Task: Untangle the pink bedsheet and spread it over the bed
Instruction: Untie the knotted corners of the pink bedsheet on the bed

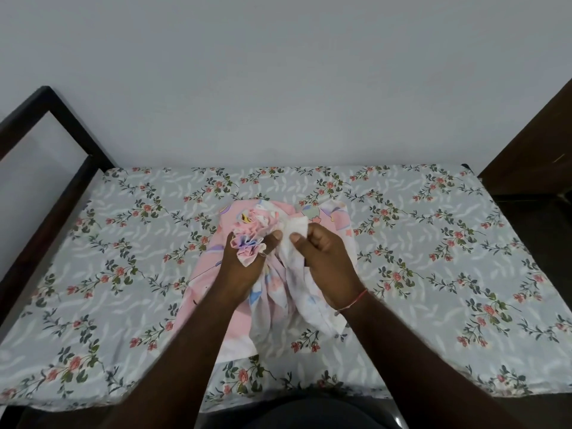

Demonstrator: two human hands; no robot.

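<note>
The pink bedsheet [272,301] lies bunched in a heap at the middle of the bed [123,243], which has a grey floral cover. My left hand [244,258] grips a gathered, crumpled pink and lilac part of the sheet. My right hand [328,255] pinches a white fold of the same sheet just to the right. Both hands are close together above the heap. The sheet's lower folds hang between my forearms toward the bed's near edge.
A dark wooden bed frame [52,156] runs along the left side. Dark wooden furniture [532,144] stands at the right, beside the bed's far corner. A plain pale wall [278,72] lies behind the bed. Floral cover shows on all sides of the heap.
</note>
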